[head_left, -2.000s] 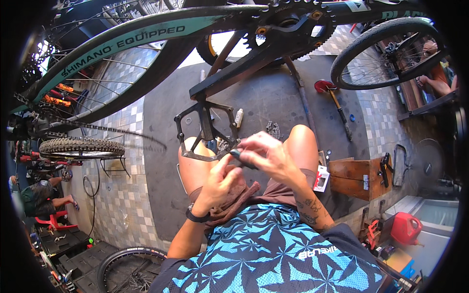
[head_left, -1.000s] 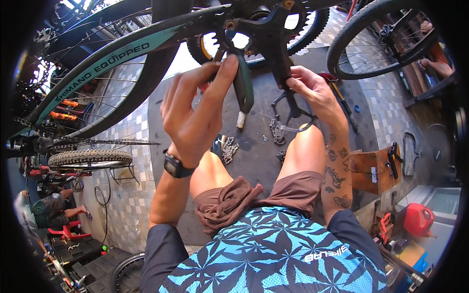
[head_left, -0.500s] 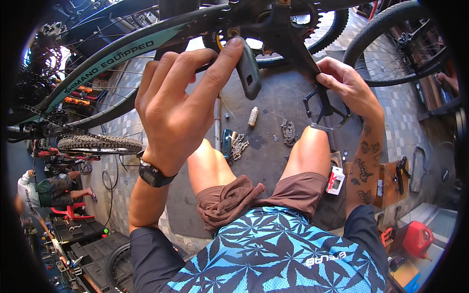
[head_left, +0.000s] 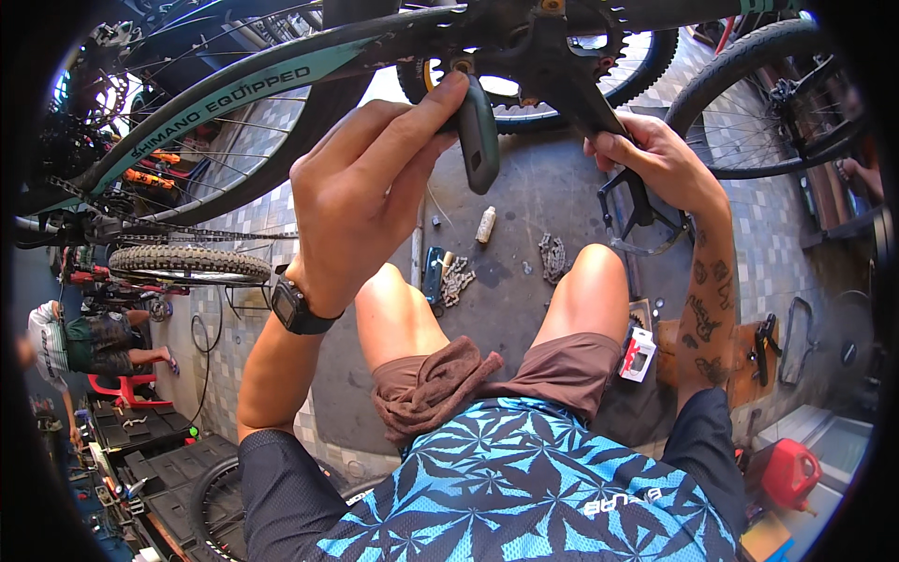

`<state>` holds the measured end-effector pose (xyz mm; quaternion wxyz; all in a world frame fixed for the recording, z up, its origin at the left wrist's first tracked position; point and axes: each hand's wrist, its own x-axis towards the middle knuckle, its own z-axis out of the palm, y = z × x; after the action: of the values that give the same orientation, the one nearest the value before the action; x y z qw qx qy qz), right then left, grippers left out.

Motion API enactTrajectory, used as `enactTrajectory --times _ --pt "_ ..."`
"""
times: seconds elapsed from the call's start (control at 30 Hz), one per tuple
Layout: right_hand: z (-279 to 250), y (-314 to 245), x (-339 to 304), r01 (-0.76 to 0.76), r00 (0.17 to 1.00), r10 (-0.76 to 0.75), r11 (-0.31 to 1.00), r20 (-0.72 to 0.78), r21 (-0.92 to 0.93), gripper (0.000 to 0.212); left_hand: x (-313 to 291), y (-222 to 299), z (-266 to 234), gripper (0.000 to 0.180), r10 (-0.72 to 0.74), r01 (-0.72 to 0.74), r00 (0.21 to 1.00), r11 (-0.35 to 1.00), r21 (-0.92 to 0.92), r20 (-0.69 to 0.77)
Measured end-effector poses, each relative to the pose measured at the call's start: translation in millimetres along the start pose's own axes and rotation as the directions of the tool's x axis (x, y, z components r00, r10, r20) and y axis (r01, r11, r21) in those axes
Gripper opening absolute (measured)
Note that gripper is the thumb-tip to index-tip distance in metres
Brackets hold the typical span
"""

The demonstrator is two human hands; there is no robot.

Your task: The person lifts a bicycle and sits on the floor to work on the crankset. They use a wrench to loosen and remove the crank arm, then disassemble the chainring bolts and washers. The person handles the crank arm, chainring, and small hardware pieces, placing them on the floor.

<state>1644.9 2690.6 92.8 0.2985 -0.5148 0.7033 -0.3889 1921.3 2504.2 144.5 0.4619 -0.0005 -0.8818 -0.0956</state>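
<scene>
In my left hand (head_left: pixel 351 201) I pinch a dark green folding multi-tool (head_left: pixel 481 155), index fingertip at its upper end. That end sits against a bolt (head_left: pixel 462 67) near the chainring (head_left: pixel 613 56) of a black and teal bicycle frame (head_left: pixel 234 101). What the tool's bit does inside the bolt is hidden. My right hand (head_left: pixel 660 159) is closed round the lower end of the black crank arm (head_left: pixel 573 86), just above a black platform pedal (head_left: pixel 646 217). The chain (head_left: pixel 197 230) runs leftward to the rear sprockets.
On the dark mat (head_left: pixel 510 309) lie a small white bottle (head_left: pixel 486 225) and two loose chains, one (head_left: pixel 457 281) beside a teal item. A white and red box (head_left: pixel 637 354) lies near my right knee. Another wheel (head_left: pixel 749 103) stands right; a person (head_left: pixel 103 342) is far left.
My left hand has turned and shifted right, its lower fingers and thumb now closer to the multi-tool. My right hand's fingers have curled further round the crank arm. The view has shifted slightly.
</scene>
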Motion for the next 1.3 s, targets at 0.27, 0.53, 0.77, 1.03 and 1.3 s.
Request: enactTrajectory --times 0.27,0.53,0.77,1.03,1.3 --pt "6.3 3.8 11.9 0.027 0.999 -0.029 0.994 0.021 0.104 0.050 -19.3 -6.3 1.9 0.019 -0.305 0.299 0.951 0.949 0.103 0.049" --pt "75.6 18.1 29.3 0.192 0.981 -0.185 0.887 -0.058 0.420 0.033 -22.3 36.1 106.5 0.019 -0.665 0.270 0.746 0.318 -0.909 -0.011" --pt "71.4 6.5 9.7 0.293 0.892 -0.275 0.956 -0.359 -0.005 0.040 -10.4 48.6 119.6 0.028 -0.616 0.129 0.786 0.082 -0.988 0.052" --pt "117.6 -105.6 -17.5 0.465 0.477 -0.590 0.798 -0.651 -0.383 0.041 -23.2 34.5 103.9 0.016 -0.578 0.363 0.812 0.612 -0.702 -0.084" --pt "135.5 -124.2 1.3 0.347 0.267 -0.664 0.743 -0.699 -0.573 0.030 -39.4 5.0 101.8 0.056 -0.731 0.190 0.672 0.014 -0.982 0.119"
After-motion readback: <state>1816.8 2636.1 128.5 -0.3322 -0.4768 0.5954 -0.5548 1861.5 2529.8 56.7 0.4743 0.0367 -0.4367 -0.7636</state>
